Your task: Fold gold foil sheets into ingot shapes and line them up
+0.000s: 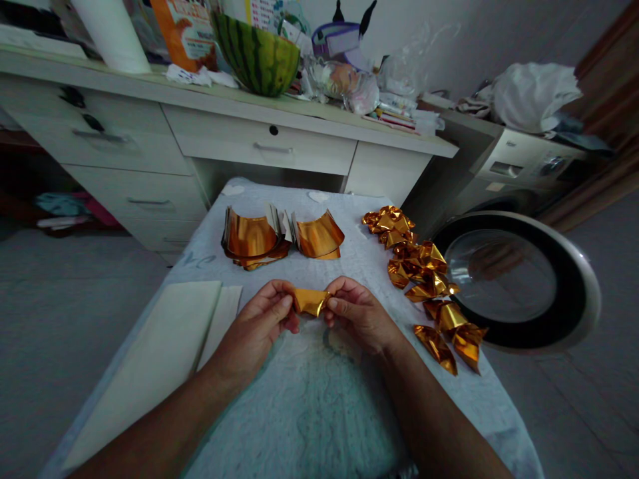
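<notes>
Gold foil [311, 301], probably light and crease-prone, is suiting end grips: left hand [264, 311] pinching nine o'clock, right hand [358, 311] three.

Left forearm [170, 422]: bare, angled in from lower left. Left hand [263, 316]: bare, thumb and forefinger pinched, other fingers curled beneath. Right forearm [432, 412]: bare, angled in from lower right. Right hand [360, 314]: bare, matching pinch, fingertips facing the left's.
</notes>
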